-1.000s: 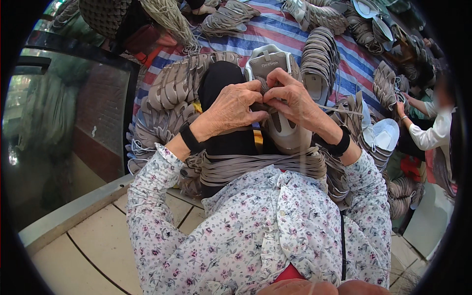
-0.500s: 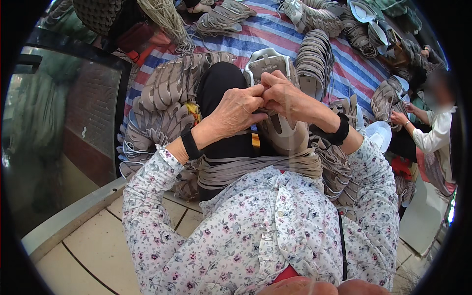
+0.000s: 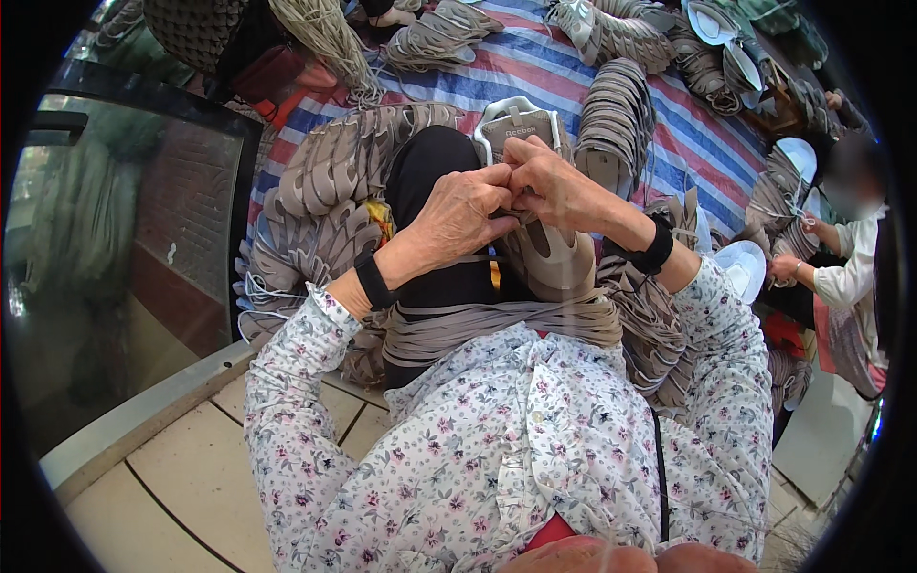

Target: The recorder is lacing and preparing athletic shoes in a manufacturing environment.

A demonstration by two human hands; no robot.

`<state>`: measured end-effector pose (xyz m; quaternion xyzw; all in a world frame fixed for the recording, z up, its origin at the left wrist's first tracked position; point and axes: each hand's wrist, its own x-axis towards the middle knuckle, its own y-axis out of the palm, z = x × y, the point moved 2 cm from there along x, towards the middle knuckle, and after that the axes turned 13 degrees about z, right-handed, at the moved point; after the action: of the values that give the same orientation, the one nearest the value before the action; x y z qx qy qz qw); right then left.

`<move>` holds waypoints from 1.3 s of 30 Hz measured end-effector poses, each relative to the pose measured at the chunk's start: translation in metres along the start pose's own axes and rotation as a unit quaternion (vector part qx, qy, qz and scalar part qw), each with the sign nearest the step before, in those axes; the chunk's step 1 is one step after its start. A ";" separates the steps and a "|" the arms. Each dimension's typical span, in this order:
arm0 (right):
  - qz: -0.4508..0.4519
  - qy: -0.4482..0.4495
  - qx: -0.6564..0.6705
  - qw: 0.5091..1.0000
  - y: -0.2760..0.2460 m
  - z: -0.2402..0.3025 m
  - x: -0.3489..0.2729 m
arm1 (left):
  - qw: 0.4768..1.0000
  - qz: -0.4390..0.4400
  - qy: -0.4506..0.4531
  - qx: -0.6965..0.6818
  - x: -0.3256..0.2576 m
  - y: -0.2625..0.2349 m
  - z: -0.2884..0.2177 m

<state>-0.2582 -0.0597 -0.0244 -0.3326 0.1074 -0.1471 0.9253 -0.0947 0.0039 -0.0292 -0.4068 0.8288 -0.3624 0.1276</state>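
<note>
A grey-beige shoe upper [image 3: 564, 263] with a pale rim at its tongue end stands over my lap, beside my black-clad knee. Above its middle, my left hand [image 3: 460, 212] and my right hand [image 3: 556, 186] meet, fingertips pinched together. Whatever lies between the fingers is too small and covered to make out. My hands hide the middle of the upper. A thick bundle of flat grey-beige laces [image 3: 497, 329] lies across my lap, just below the upper.
Stacked shoe uppers [image 3: 334, 162] lie to my left, and another row [image 3: 614, 119] stands ahead on a striped sheet [image 3: 535, 62]. Long laces [image 3: 325, 43] hang at the far left. A glass door [image 3: 124, 248] is at left. Another person [image 3: 845, 258] handles uppers at right.
My hands stay pinched together over the upper, with only slight finger movement. The view has shifted a little. At right, the other person's hands have moved apart.
</note>
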 end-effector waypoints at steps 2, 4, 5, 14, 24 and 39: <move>0.014 0.008 -0.011 1.000 -0.001 0.003 0.000 | 1.000 -0.005 -0.002 0.004 0.001 0.000 0.000; -0.015 -0.020 -0.018 1.000 -0.002 0.009 -0.001 | 1.000 -0.006 -0.001 0.003 0.001 -0.001 0.001; -0.001 -0.006 -0.016 1.000 0.000 0.008 -0.001 | 1.000 -0.009 0.002 0.005 0.001 -0.001 0.001; -0.286 -0.053 -0.296 0.910 -0.133 -0.081 -0.068 | 0.999 0.002 -0.034 0.026 -0.006 -0.005 -0.010; -0.212 0.127 -0.009 0.969 -0.120 -0.062 -0.129 | 0.981 -0.144 -0.120 -0.042 -0.050 0.007 -0.060; -0.144 0.154 -0.184 0.960 0.006 0.002 -0.041 | 0.963 -0.156 -0.213 0.059 -0.014 0.042 -0.049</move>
<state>-0.2952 -0.0401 -0.0225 -0.4826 0.2250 -0.3059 0.7893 -0.1347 0.0555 -0.0254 -0.5906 0.6861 -0.3307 0.2668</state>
